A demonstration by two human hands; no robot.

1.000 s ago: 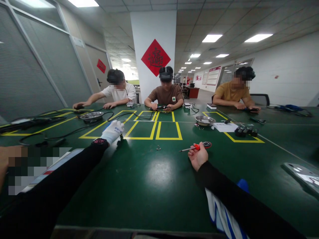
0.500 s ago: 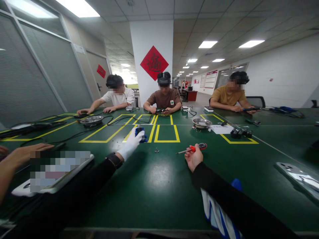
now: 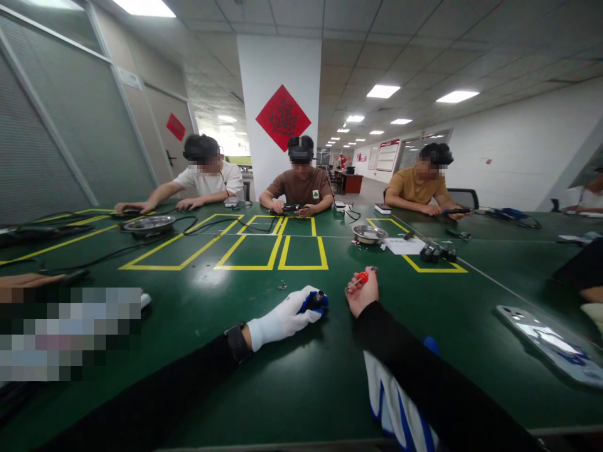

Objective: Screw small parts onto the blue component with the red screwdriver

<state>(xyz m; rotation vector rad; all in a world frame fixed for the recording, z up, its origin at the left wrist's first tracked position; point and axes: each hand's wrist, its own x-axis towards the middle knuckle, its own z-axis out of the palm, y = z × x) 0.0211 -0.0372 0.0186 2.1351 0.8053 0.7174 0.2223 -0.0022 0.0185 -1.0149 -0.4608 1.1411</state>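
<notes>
My left hand (image 3: pixel 287 316) wears a white glove with blue fingers. It is closed round a small black cylindrical part (image 3: pixel 320 297), most of which the fingers cover. To its right, my bare right hand (image 3: pixel 364 294) grips a screwdriver (image 3: pixel 362 277) with a red and black handle. The shaft points left, partly hidden by the fingers. A short gap separates the two hands. Several tiny metal screws (image 3: pixel 282 285) lie on the green table (image 3: pixel 264 395), beyond my left hand. Under my right forearm rests a second white and blue glove (image 3: pixel 393 402).
Metal bowls stand at the left (image 3: pixel 149 225) and right (image 3: pixel 370 234). Black parts (image 3: pixel 438 253) sit beside white paper (image 3: pixel 398 245). A phone (image 3: pixel 549 339) lies at right. Three people sit opposite; other people's arms show at both sides. Cables (image 3: pixel 188 229) cross the left.
My left hand has come right and nearer with the black part, close to my right hand. The screwdriver has turned slightly in my right hand. The view has swung a little right.
</notes>
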